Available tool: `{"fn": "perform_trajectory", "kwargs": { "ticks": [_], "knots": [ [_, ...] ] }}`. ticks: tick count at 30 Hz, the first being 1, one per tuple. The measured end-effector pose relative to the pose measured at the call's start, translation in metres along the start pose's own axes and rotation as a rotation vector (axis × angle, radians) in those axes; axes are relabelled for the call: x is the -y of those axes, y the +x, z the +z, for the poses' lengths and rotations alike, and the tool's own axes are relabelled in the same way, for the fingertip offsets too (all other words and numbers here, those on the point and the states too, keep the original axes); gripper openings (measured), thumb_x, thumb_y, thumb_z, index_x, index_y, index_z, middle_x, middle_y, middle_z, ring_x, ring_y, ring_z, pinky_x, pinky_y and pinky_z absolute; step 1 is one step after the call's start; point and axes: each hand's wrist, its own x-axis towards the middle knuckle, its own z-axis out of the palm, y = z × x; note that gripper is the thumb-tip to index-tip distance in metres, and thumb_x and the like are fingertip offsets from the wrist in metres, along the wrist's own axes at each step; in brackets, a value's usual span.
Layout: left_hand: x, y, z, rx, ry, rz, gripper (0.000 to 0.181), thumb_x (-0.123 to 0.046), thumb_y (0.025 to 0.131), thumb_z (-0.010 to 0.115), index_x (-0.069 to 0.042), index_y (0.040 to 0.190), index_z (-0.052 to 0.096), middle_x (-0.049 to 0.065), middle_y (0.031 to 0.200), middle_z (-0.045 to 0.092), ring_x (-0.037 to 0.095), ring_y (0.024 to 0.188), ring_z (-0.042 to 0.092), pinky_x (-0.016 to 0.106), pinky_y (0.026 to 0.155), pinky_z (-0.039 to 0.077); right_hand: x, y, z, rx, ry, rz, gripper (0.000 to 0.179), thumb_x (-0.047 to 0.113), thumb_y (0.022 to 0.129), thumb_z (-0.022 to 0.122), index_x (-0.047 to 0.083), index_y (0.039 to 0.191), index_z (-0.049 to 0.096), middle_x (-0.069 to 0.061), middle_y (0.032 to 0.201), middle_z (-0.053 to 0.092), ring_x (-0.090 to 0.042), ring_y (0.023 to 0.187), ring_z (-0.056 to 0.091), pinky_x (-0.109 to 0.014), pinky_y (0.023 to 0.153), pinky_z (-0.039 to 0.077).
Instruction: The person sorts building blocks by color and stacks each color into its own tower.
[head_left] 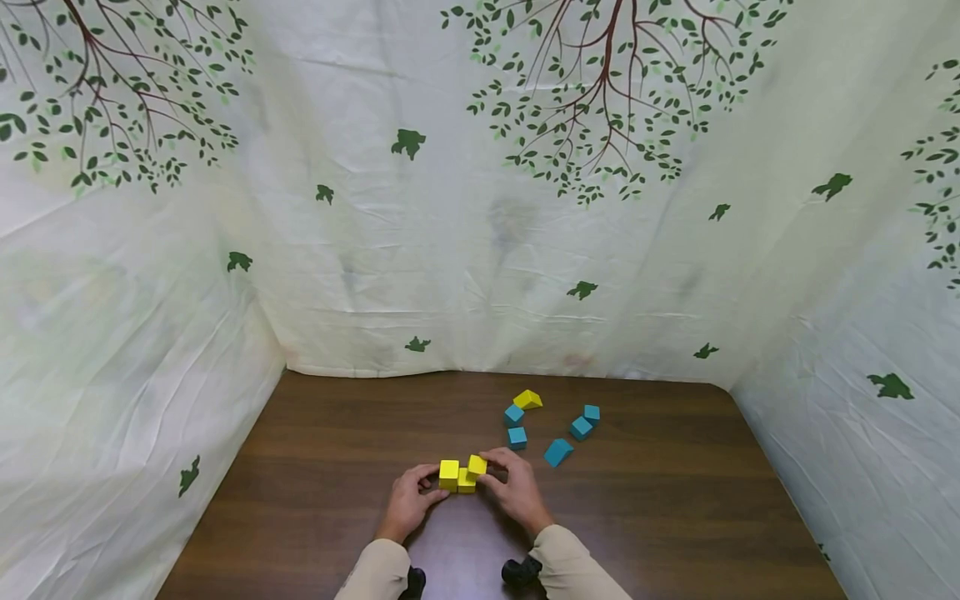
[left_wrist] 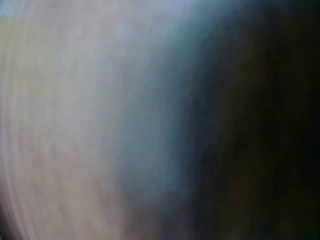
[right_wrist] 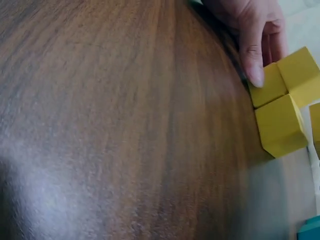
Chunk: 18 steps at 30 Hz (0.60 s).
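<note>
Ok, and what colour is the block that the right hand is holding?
Yellow; the block in the right hand shows best in the head view.

Wide lane is running over bare surface (head_left: 315, 467) left of left hand (head_left: 407, 504); another is opening right of blue cube pair (head_left: 581, 428). Between sleeves (head_left: 381, 570), strip is leading toward yellow cubes (head_left: 448, 473), black wrist cameras (head_left: 521, 572) narrowing its near end. Left hand is blocking cubes' left side, right hand (head_left: 519, 492) their right. Beyond right hand, two other blue cubes (head_left: 517, 438) and yellow triangular block (head_left: 529, 401) are forming row, gap separating them from blue triangular block (head_left: 558, 452). White curtain (head_left: 495, 342) is bounding surface at back and both sides.
</note>
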Motion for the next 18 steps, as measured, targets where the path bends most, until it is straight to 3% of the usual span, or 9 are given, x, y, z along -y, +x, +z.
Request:
{"fn": "perform_trajectory", "kwargs": {
  "ticks": [6, 18],
  "knots": [
    [-0.0005, 0.0000, -0.0008, -0.006, -0.001, 0.012, 0.039, -0.008, 0.074, 0.082, 0.001, 0.109, 0.069, 0.007, 0.094, 0.064, 0.016, 0.077, 0.052, 0.028, 0.069, 0.046, 0.0020, 0.0010, 0.0035, 0.034, 0.013, 0.036, 0.032, 0.008, 0.089, 0.069, 0.000, 0.119, 0.065, -0.006, 0.111, 0.063, -0.024, 0.100, 0.062, -0.034, 0.085, 0.052],
    [0.0021, -0.0001, -0.0006, -0.017, -0.018, 0.033, 0.040, -0.009, 0.072, 0.083, 0.000, 0.108, 0.070, 0.008, 0.095, 0.065, 0.016, 0.076, 0.052, 0.027, 0.068, 0.046, 0.0041, 0.0041, 0.0084, 0.059, 0.038, 0.030, 0.034, 0.010, 0.088, 0.070, -0.001, 0.120, 0.064, -0.008, 0.113, 0.063, -0.026, 0.102, 0.062, -0.039, 0.087, 0.051]
  ]
}}
